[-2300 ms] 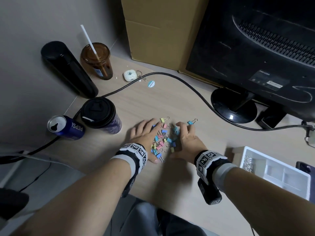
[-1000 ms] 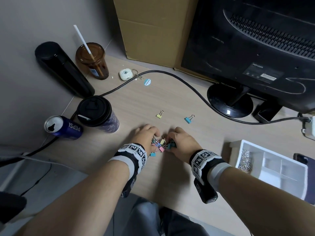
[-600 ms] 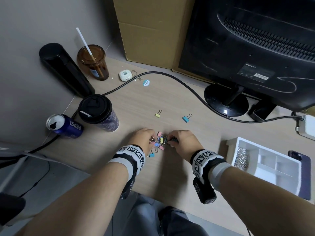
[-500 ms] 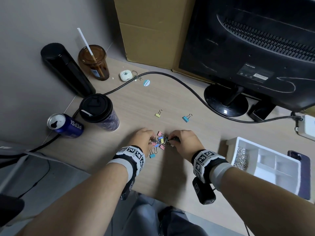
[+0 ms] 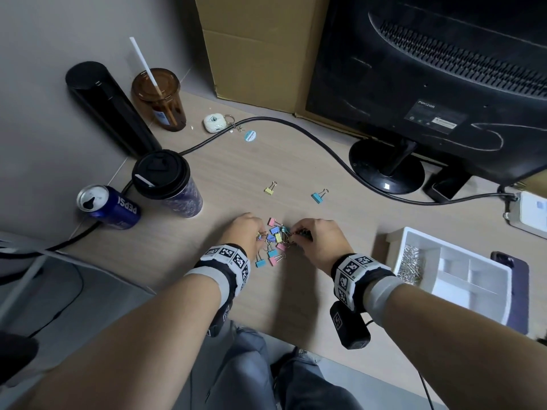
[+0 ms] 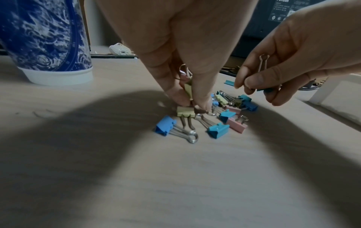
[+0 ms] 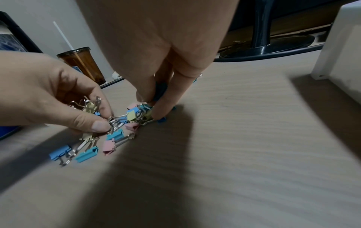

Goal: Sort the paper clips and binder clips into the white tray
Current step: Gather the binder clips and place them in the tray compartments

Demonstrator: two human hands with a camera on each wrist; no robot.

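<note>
A small heap of pink, blue and yellow binder clips (image 5: pixel 276 242) lies on the desk between my hands. My left hand (image 5: pixel 260 236) pinches a few clips by their wire handles, a yellow one (image 6: pixel 188 89) among them. My right hand (image 5: pixel 293 236) pinches a teal binder clip (image 7: pixel 160 91) and touches the heap's right side. A yellow clip (image 5: pixel 270 189) and a blue clip (image 5: pixel 318 196) lie apart, farther back. The white tray (image 5: pixel 414 232) stands to the right, with paper clips (image 5: pixel 410 263) in its left compartment.
A lidded coffee cup (image 5: pixel 165 184) and a Pepsi can (image 5: pixel 108 207) stand left of my hands. A black cable (image 5: pixel 296 125) crosses the desk behind the clips. The monitor stand (image 5: pixel 386 170) is at the back right. A phone (image 5: pixel 515 279) lies beside the tray.
My hands have raked the spread clips toward me into a tight heap, leaving two behind. In the last half second they hardly moved, fingers closing on clips.
</note>
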